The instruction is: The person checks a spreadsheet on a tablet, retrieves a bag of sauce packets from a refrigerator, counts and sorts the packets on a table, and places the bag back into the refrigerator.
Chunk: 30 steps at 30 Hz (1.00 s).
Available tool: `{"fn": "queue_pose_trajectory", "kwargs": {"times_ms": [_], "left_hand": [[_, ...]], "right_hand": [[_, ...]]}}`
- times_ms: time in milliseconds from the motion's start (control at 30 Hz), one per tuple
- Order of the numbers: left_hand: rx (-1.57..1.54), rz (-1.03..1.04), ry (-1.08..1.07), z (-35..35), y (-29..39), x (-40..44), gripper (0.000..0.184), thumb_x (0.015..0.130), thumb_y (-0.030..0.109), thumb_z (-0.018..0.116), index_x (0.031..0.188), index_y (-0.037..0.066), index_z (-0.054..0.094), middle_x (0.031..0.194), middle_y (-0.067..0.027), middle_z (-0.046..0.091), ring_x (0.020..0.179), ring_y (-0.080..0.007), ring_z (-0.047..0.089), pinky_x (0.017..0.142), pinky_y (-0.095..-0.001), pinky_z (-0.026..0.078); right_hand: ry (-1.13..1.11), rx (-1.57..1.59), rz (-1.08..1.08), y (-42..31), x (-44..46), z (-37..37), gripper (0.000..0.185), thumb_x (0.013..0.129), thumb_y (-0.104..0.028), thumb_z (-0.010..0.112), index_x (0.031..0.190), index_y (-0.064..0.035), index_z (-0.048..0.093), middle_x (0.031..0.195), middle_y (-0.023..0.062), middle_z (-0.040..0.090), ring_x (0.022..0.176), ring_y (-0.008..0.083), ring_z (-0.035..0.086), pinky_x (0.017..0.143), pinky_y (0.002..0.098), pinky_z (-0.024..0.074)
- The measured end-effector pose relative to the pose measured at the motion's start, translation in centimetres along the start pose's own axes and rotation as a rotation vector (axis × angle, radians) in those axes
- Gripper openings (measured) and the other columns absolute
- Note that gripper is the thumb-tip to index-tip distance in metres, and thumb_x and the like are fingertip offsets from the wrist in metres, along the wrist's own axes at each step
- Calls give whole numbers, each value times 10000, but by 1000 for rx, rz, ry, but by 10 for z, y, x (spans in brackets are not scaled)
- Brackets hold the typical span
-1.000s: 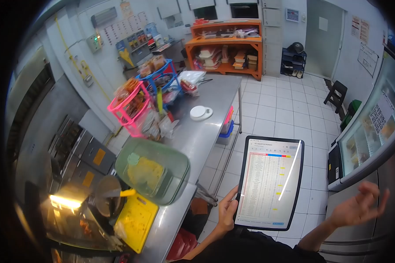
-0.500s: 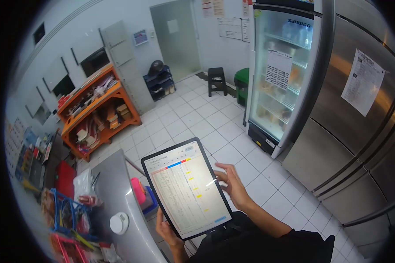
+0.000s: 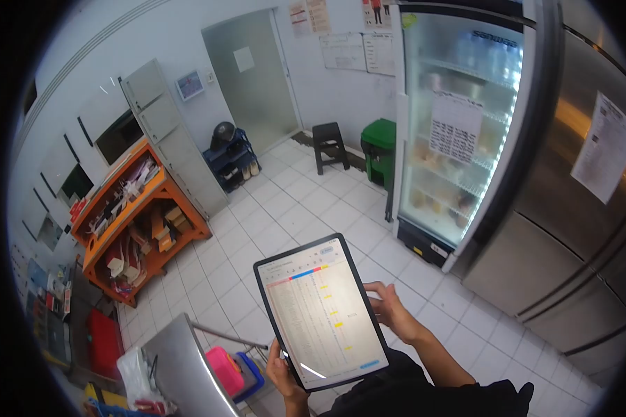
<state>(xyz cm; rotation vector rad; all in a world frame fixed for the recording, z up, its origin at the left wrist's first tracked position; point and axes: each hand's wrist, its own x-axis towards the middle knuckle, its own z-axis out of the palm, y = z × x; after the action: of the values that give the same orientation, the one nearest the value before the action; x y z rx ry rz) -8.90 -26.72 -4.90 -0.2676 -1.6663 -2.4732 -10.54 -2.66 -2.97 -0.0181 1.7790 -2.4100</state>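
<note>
A tablet [image 3: 323,316] with a black frame is tilted in front of my body, its screen showing a spreadsheet with blue, red and yellow cells. My left hand [image 3: 285,375] is closed on its lower left edge, thumb at the front and the other fingers mostly hidden. At the right edge, my right hand [image 3: 396,316] has its fingers bent against the tablet's side, their tips partly out of sight behind it.
A steel table [image 3: 188,368] stands at lower left, beside a pink container [image 3: 224,370]. Further off are an orange shelf [image 3: 181,201], a black stool [image 3: 330,147], a green bin [image 3: 379,153] and a door [image 3: 254,90]. A glass-door fridge [image 3: 459,125] and steel refrigerator [image 3: 535,257] line the right.
My right hand has come from beside the tablet to its right edge. The tablet sits lower and further right in view, and the camera view has shifted.
</note>
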Motion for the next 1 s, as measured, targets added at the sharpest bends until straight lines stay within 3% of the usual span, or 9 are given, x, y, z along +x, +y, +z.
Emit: {"fn": "queue_pose_trajectory", "kwargs": {"times_ms": [167,300,367,400,567,667,833,933,1000], "left_hand": [[108,39,97,-6,-70,111,698,936,396,497,1330,-174,413,1249,-232,573,1127,-244,572,979,-334,434],[84,62,133,7,-65,172,553,949,172,514,1418,-83,370,1237,-202,587,984,-149,616,845,-271,475],[-63,42,191,11,-51,188,549,981,170,496,1458,-42,324,1024,-130,673,841,-103,622,758,-249,474],[-9,32,232,2,-57,189,538,997,180,483,1458,-43,319,1005,-122,671,796,-77,617,707,-236,470],[-22,197,633,-6,-32,148,537,1004,192,480,1463,-30,311,1020,-141,670,818,-94,627,720,-243,483],[60,215,892,13,-33,116,535,1001,153,479,1471,-24,296,1032,-167,670,891,-148,643,767,-257,492],[351,428,1409,14,-45,40,588,971,213,505,1446,-75,311,995,-159,673,822,-125,626,720,-242,475],[519,513,1692,23,-31,-17,645,951,269,516,1418,-129,317,993,-154,669,797,-124,612,714,-249,466],[564,583,1896,30,-31,-55,678,941,311,528,1401,-147,331,1072,-181,642,886,-157,613,782,-277,475]], "right_hand": [[227,-172,-124,-18,128,-91,642,996,-607,242,1371,-101,368,1202,189,622,888,239,641,768,348,521],[295,-161,-55,-36,243,-125,477,988,-416,389,1393,-167,355,1130,132,649,793,185,612,731,298,489],[191,-294,-12,-21,316,-134,546,961,-460,422,1418,-175,333,1173,103,615,875,159,568,773,335,451],[155,-295,79,1,363,-144,561,950,-604,403,1366,-230,440,1143,44,591,934,137,546,792,318,413],[-410,-385,164,175,512,-118,581,900,-447,561,1379,-159,400,1210,110,579,959,224,562,811,367,454],[-752,-426,316,252,512,-42,613,876,-408,610,1384,-144,390,1231,132,572,979,250,563,826,381,460],[-1351,-501,492,292,384,168,655,844,-395,655,1388,-141,391,1258,157,553,1033,280,553,848,402,461],[-1688,-468,434,307,275,307,681,825,-387,682,1390,-139,392,1274,172,542,1066,298,547,862,415,462],[-1849,-485,228,325,195,390,699,812,-382,700,1391,-138,393,1285,182,535,1088,310,543,871,423,462]]}}
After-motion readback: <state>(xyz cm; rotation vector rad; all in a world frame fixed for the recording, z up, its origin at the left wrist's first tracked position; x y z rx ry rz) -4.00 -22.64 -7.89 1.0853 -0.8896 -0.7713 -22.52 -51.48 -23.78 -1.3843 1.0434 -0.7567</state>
